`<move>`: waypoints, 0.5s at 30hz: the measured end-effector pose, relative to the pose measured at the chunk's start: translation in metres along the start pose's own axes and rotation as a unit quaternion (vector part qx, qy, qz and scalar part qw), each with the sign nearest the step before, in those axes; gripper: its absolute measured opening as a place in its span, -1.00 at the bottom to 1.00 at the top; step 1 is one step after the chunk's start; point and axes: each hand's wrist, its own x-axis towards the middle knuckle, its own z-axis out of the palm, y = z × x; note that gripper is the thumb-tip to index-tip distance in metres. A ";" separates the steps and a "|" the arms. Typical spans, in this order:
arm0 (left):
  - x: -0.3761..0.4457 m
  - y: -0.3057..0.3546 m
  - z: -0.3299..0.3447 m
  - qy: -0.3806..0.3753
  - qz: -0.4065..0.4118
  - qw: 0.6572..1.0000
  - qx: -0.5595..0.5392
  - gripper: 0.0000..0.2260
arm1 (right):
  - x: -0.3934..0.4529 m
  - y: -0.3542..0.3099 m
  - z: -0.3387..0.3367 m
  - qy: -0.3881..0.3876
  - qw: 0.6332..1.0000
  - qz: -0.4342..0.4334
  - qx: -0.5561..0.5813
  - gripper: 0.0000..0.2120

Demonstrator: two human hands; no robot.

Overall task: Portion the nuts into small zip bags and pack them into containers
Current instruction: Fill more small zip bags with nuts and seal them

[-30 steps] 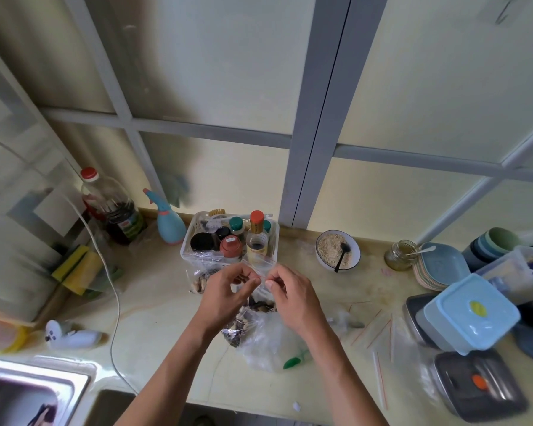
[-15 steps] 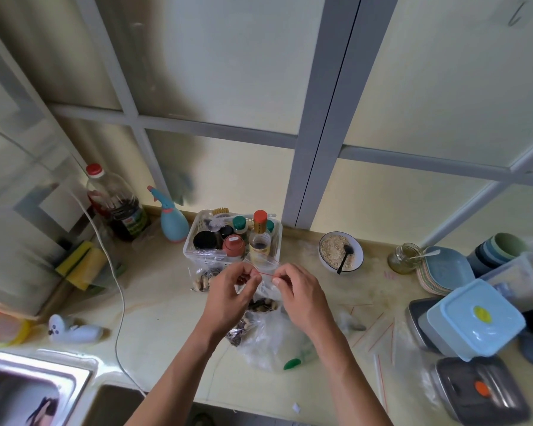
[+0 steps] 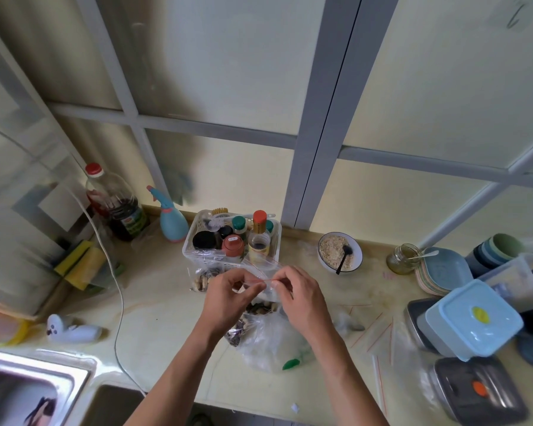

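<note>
Over the middle of the counter, my left hand (image 3: 228, 295) and my right hand (image 3: 299, 298) pinch the red-striped top edge of a small clear zip bag (image 3: 266, 276) between them. Right below the hands lies a large clear plastic bag of dark nuts (image 3: 259, 333), its mouth loose. A smaller filled bag of nuts (image 3: 202, 279) lies just left of my left hand. Several empty zip bags (image 3: 379, 332) are spread on the counter to the right. A light blue lidded container (image 3: 471, 318) sits stacked on a grey container, with another grey lidded container (image 3: 477, 388) in front.
Behind the hands stands a white basket of bottles and jars (image 3: 233, 238), with a bowl of oats and a black spoon (image 3: 339, 252) to its right. A glass jar (image 3: 402, 259), stacked plates (image 3: 443, 272), a spray bottle (image 3: 171, 221) and a steel sink (image 3: 28, 392) surround the area.
Both hands have stayed over the nut bag, working along the zip bag's red top edge; the fingers now stretch that edge taut between them. The camera tilted slightly.
</note>
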 end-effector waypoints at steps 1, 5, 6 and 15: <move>-0.001 0.000 0.001 0.011 -0.004 1.000 -0.004 -0.91 | 0.000 0.002 0.000 0.011 1.000 0.014 -0.013 -0.93; -0.001 -0.002 0.001 0.008 0.009 1.000 0.020 -0.88 | -0.001 0.013 0.004 0.016 0.996 0.058 -0.059 -0.93; -0.001 -0.002 0.003 0.000 0.014 1.000 0.028 -0.88 | -0.002 0.013 0.006 0.015 0.995 0.066 -0.071 -0.92; 0.014 -0.025 -0.020 -0.110 -0.039 0.986 0.123 -0.95 | 0.002 0.015 0.006 -0.178 0.979 0.095 -0.007 -0.64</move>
